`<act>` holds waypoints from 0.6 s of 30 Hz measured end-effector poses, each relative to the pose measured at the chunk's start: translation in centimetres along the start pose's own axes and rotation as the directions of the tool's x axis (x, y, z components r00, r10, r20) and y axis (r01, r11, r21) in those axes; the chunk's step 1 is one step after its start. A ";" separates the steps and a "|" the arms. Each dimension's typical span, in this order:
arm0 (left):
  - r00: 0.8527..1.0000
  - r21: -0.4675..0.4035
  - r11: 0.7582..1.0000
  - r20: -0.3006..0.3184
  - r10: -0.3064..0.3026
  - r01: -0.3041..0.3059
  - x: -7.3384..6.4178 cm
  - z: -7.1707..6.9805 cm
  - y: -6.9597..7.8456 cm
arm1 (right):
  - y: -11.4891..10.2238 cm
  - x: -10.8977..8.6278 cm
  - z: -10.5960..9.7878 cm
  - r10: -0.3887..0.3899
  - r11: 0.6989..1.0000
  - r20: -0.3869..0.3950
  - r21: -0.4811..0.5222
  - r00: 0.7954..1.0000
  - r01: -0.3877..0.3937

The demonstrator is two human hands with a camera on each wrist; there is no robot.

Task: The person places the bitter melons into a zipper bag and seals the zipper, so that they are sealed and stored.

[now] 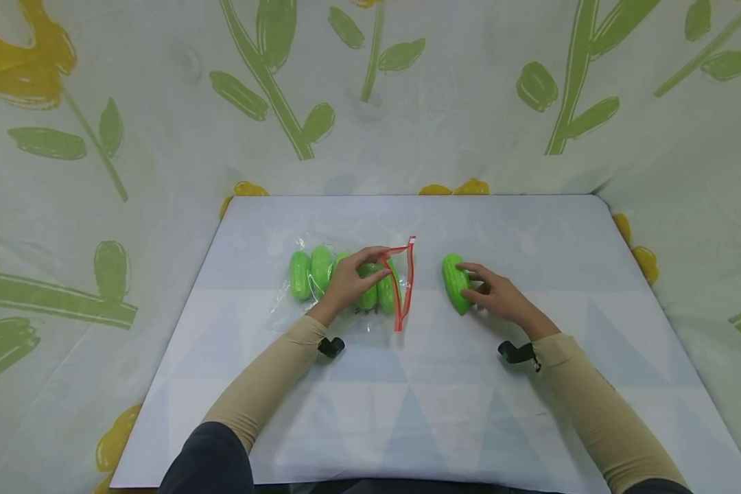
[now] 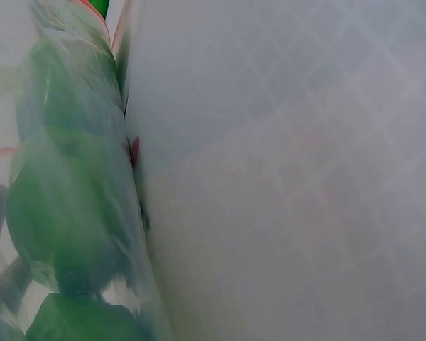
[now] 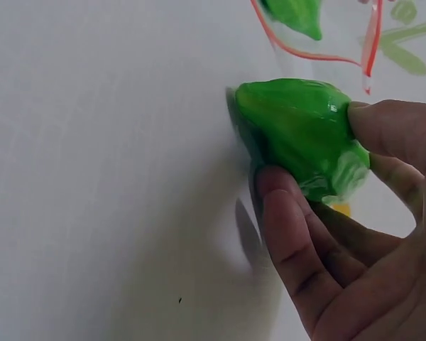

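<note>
On the table lies a clear zip bag with several green toy cucumbers inside, side by side. Its red-edged mouth gapes toward the right. My left hand reaches over the bag and pinches the near side of this mouth between thumb and fingers. To the right of the bag, my right hand grips a loose ridged green toy cucumber, thumb on one side and fingertips on the other. The right wrist view shows the cucumber end-on, close over the tabletop. Plastic blurs the bagged cucumbers in the left wrist view.
The table has a pale pattern of triangles. Behind it hangs a light curtain printed with green stems and yellow flowers. A black wrist camera sits under the left wrist, another black camera under the right.
</note>
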State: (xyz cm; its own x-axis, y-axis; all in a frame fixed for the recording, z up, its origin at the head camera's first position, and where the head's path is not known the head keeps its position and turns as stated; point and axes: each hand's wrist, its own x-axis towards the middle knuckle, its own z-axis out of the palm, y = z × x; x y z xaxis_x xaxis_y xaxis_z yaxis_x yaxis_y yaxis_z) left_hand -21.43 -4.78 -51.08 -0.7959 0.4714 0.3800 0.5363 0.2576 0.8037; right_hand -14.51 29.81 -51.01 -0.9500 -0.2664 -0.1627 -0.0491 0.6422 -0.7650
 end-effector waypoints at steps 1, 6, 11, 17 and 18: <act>1.000 0.004 1.000 0.000 -0.001 0.001 0.0 0.0 0.0 | -0.1 -0.1 0.0 -0.006 1.000 0.005 0.011 1.000 0.006; 1.000 0.011 1.000 -0.002 0.002 -0.002 0.0 0.0 -0.1 | -0.4 -0.3 0.3 -0.011 1.000 0.018 0.026 1.000 0.010; 1.000 0.011 1.000 -0.002 0.000 0.000 0.0 0.0 -0.1 | -0.6 -0.3 0.7 -0.013 1.000 0.005 0.008 1.000 0.013; 1.000 0.025 1.000 -0.007 -0.009 0.009 0.0 0.0 0.0 | -0.5 -0.2 1.2 -0.014 1.000 -0.003 0.009 1.000 0.014; 1.000 0.025 1.000 -0.008 -0.009 0.010 0.0 0.0 0.0 | -0.5 -0.1 1.3 -0.006 1.000 -0.005 0.013 1.000 0.006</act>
State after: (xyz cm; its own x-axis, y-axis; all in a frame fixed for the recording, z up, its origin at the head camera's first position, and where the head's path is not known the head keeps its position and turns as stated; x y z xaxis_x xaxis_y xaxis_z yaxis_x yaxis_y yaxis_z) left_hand -21.45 -4.77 -51.09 -0.8031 0.4623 0.3760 0.5356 0.2835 0.7954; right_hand -13.96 28.56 -51.41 -0.9512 -0.2668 -0.1548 -0.0509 0.6308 -0.7743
